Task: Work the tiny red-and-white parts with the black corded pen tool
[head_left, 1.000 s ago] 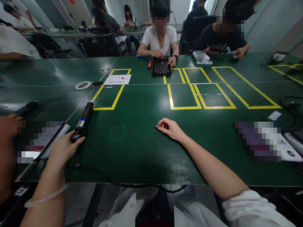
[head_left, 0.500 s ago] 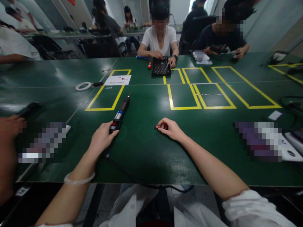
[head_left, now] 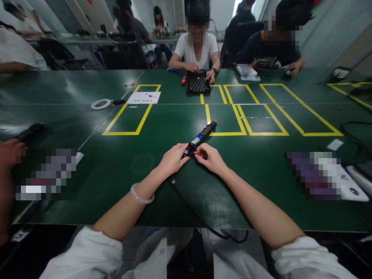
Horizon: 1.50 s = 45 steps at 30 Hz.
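My left hand is closed around the rear of a black electric screwdriver with a blue and silver band. The tool lies aslant over the green table, its tip pointing away and to the right. From its rear end a black cable runs down over the table's front edge. Close beside the tool's rear, my right hand pinches a small red-orange piece; its kind is too small to make out, and the fingers partly cover it. Whether the piece touches the screwdriver I cannot tell.
Yellow tape rectangles mark the green table. Across from me a person works at a black tray of small parts. A paper sheet and white cable ring lie farther left. Another person's hand is at far left.
My left hand has carried the screwdriver to the right, up to my right hand, and its tip has swung rightward. My right hand has stayed nearly in place with the small piece.
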Motion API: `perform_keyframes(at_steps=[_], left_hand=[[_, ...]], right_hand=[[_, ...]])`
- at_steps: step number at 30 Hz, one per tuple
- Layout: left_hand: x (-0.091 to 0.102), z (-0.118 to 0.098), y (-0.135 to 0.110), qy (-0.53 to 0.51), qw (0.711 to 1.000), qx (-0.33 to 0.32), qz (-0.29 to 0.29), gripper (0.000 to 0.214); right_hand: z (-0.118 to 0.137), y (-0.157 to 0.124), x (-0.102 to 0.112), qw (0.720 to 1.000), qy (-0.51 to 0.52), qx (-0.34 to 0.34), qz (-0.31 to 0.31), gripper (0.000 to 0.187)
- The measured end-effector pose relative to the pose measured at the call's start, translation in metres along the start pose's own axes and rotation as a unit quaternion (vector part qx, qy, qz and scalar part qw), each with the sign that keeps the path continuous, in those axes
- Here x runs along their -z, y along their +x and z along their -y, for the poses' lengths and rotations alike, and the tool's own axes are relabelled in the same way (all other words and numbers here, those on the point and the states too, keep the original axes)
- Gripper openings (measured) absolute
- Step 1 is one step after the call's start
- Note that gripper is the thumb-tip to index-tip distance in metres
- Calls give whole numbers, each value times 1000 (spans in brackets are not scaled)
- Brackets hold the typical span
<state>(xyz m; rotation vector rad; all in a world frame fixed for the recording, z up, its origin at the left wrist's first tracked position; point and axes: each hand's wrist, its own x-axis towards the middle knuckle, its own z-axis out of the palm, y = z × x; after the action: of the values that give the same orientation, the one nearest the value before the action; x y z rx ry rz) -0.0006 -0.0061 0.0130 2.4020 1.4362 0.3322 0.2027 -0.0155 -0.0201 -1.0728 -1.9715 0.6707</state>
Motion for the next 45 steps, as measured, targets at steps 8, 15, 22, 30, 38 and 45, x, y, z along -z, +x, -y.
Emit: perform_keyframes(at_steps=[8, 15, 22, 30, 38, 45], left_hand=[[-3, -10, -1, 14, 1000, -19, 8, 52], [-4, -10, -3, 25, 1000, -15, 3, 52], [-6, -8, -3, 30, 999, -22, -3, 52], [-4, -12, -4, 36, 999, -20, 0, 52], [-5, -11, -4, 40, 999, -28, -6, 51], [-10, -11, 0, 34, 998, -27, -39, 55]], right_hand=[[3, -2, 3, 993, -117, 8, 28, 4], [-4, -2, 6, 994, -89, 29, 48, 6], [-4, 0, 6, 994, -91, 36, 42, 9], [-13, 1, 8, 996, -60, 58, 43, 12], [-19, 3, 7, 997, -30, 59, 43, 12], [-21, 5, 3, 999, -13, -5, 35, 4]])
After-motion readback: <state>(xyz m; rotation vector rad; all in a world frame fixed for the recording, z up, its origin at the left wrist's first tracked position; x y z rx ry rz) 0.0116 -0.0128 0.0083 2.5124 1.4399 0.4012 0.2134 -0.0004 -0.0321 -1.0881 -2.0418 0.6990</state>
